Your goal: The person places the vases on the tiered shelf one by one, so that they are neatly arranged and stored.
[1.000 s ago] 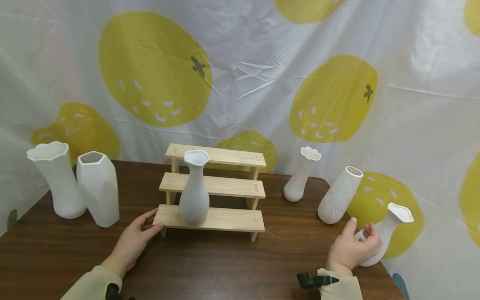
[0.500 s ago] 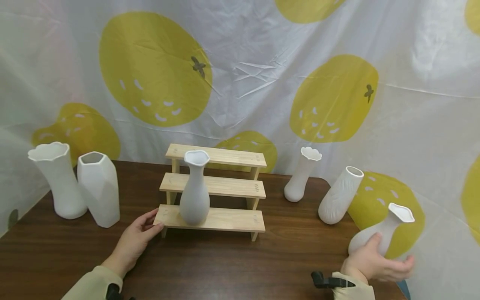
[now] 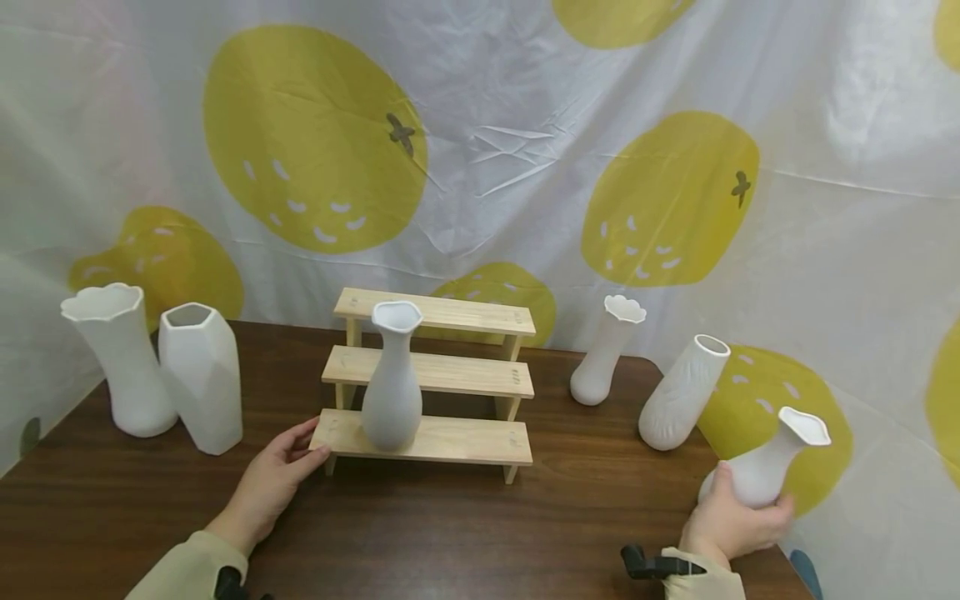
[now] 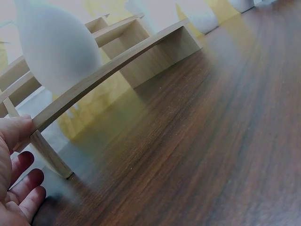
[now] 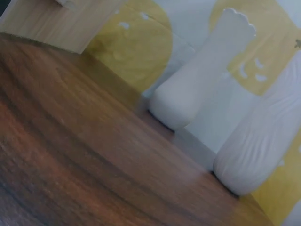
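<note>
My left hand [image 3: 272, 483] pinches the left end of the lowest board of a three-step wooden display shelf [image 3: 465, 439]. In the left wrist view, the thumb [image 4: 18, 131] lies on the board's corner. A white narrow-necked vase [image 3: 392, 400] with a wavy rim stands upright on that lowest step. At the table's right edge, my right hand [image 3: 733, 521] grips the lower body of another white flared-rim vase [image 3: 761, 468]. Its thumb is on the near left side and its fingers reach round the right; its base is hidden. The right wrist view shows neither this vase nor the hand.
A scalloped-rim vase [image 3: 120, 367] and a faceted vase [image 3: 202, 379] stand close together at the left. Two slimmer vases, one scalloped [image 3: 603, 354] and one leaf-textured [image 3: 678, 400], stand back right on the brown table [image 3: 450, 533]. A fruit-print curtain [image 3: 510, 167] hangs behind.
My right hand has moved right from in front of the flared-rim vase, its fingers swinging outward, then closing round the vase's body. The left hand stays on the shelf.
</note>
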Demonstrator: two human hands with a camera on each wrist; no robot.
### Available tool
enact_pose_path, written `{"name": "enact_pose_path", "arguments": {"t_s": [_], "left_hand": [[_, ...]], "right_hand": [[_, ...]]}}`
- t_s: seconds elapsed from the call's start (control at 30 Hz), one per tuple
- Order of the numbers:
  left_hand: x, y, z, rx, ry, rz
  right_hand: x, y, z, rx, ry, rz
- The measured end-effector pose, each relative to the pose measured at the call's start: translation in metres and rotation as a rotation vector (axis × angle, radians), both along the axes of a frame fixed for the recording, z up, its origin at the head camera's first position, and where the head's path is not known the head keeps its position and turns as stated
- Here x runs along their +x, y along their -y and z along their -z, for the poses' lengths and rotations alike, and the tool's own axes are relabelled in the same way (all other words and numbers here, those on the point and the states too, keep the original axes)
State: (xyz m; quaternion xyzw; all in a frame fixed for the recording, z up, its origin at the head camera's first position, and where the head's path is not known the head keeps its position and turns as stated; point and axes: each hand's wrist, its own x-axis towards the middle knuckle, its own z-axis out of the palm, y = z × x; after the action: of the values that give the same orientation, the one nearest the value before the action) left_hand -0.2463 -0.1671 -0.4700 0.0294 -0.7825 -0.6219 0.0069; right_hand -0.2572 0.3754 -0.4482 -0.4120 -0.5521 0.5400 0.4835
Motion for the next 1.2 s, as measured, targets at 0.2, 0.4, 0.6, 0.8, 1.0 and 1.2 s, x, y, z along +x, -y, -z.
{"name": "enact_pose_path", "arguments": {"t_s": [0.2, 0.4, 0.6, 0.8, 1.0, 1.2], "left_hand": [[0.0001, -0.0006, -0.0003, -0.005, 0.008, -0.002], [0.0006, -0.0002, -0.0002, -0.012, 0.004, -0.004], [0.0006, -0.0002, -0.0001, -0.015, 0.003, -0.006], [0.0006, 0.0001, 0.0004, -0.014, 0.006, -0.005], [0.0007, -0.0001, 0.0001, -0.008, 0.008, -0.004], [0.0002, -0.0006, -0.0002, -0.005, 0.006, -0.001]], "right_hand": [[-0.001, 0.0019, 0.0038, 0.016, 0.027, 0.01], [-0.0016, 0.0053, 0.0033, -0.035, 0.034, -0.001], [-0.0026, 0.0037, 0.0014, -0.071, 0.027, 0.009], [-0.0022, 0.0009, 0.0005, -0.096, 0.009, 0.011], [-0.0019, 0.0031, -0.0004, -0.078, 0.017, -0.013], [-0.0029, 0.0094, -0.004, -0.07, 0.028, -0.086]]}}
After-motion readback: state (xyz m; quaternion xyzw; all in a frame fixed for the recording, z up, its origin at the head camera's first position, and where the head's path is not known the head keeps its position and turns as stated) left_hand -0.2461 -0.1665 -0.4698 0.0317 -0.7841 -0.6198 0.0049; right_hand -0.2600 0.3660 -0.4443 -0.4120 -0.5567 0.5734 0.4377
